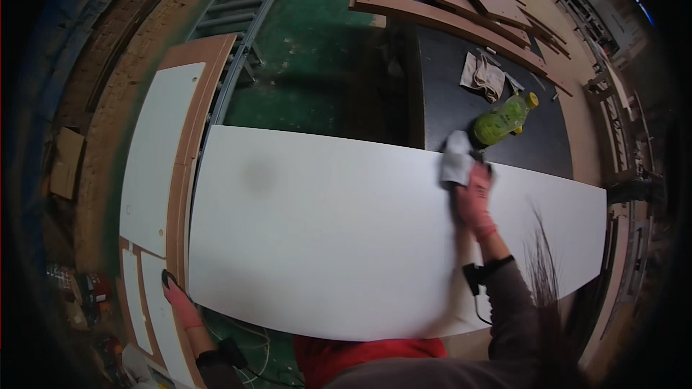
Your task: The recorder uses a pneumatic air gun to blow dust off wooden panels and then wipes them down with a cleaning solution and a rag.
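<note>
A large white panel [324,223] lies flat before me. My right hand [476,198], in a pink glove with dark fingertips, presses a pale grey cloth [455,158] onto the panel at its far edge; hand and cloth are slightly blurred. Just beyond them a clear bottle [499,121] of green liquid with a yellow cap lies tilted on a black tabletop [450,75]. My left hand [182,302], gloved the same way, rests by the panel's near left corner with its fingers stretched onto the neighbouring white-faced boards [160,166]. It holds nothing that I can see.
Beige work gloves [483,75] and small tools lie on the black tabletop. Brown boards [447,21] are piled across its far end. At the far left runs a roller conveyor [241,0] above a green floor [310,50]. Cables [252,338] hang near the panel's front left corner.
</note>
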Demonstrator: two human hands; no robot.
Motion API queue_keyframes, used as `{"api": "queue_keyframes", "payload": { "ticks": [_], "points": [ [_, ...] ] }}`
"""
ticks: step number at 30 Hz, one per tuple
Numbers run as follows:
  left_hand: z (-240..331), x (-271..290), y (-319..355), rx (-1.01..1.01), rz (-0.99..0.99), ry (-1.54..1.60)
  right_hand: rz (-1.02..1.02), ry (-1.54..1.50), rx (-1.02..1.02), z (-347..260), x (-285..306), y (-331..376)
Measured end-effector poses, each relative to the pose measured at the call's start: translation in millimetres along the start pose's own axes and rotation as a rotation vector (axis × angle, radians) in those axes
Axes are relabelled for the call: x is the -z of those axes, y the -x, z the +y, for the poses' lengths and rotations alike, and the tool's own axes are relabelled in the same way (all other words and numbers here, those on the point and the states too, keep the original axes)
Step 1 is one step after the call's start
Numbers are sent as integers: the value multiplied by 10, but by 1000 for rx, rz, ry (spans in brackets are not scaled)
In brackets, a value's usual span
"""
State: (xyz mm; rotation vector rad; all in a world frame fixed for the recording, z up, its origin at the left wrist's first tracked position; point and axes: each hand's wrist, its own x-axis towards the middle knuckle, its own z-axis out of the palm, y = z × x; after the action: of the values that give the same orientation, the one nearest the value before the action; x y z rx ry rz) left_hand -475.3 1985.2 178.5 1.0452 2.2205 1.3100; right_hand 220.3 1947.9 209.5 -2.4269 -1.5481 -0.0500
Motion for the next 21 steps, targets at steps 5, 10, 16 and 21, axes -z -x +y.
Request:
{"api": "queue_keyframes", "payload": {
  "ticks": [5, 10, 16, 21],
  "points": [
    [645, -73, 275, -185, -873, -278, 141, -131, 264, -2077, -362, -444],
    [238, -115, 177, -66, -882, -35, 81, -200, 525, -3945, -954, -839],
    [-595, 253, 135, -193, -690, -238, -209, -614, 931, -5124, -987, 287],
    [-187, 12, 178, -117, -678, 58, -532, -632, 1387, -4905, -403, 1721]
  ]
}}
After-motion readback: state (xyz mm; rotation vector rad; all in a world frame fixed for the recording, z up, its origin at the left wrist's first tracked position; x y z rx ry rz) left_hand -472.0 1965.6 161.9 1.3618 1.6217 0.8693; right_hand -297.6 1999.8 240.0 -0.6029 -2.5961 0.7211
